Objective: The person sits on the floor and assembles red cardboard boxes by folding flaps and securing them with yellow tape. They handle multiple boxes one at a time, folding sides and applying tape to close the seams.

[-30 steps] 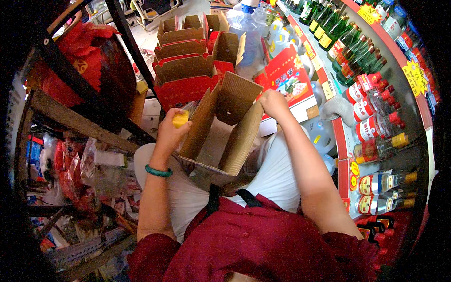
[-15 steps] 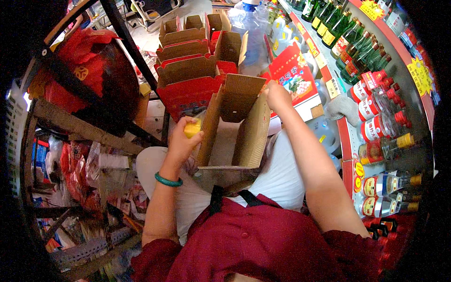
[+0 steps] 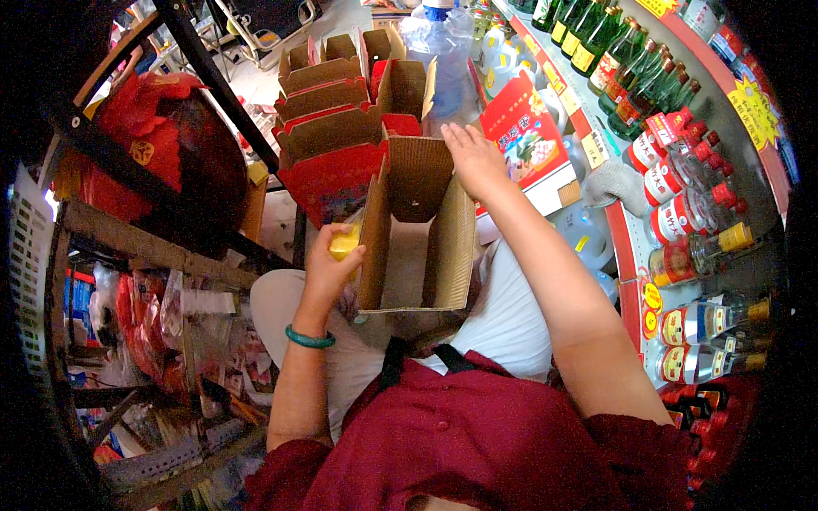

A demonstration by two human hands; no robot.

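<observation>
An open-topped cardboard box, plain brown inside, stands upright between my knees. My left hand, with a green bangle at the wrist, is beside the box's left wall. Its fingers are closed around a yellow roll of tape. My right hand is at the far right corner of the box, fingers stretched out and palm down, holding nothing. Just beyond it a red printed box flap stands out to the right.
Several open red-and-brown cartons are lined up ahead on the left. A large clear water bottle stands behind them. On the right is a shelf of glass bottles, with a grey glove at its edge. A dark metal rack borders the left.
My right hand has moved left and away from me, from the red flap to the box's far corner, and its fingers have straightened. My left hand still holds the yellow tape.
</observation>
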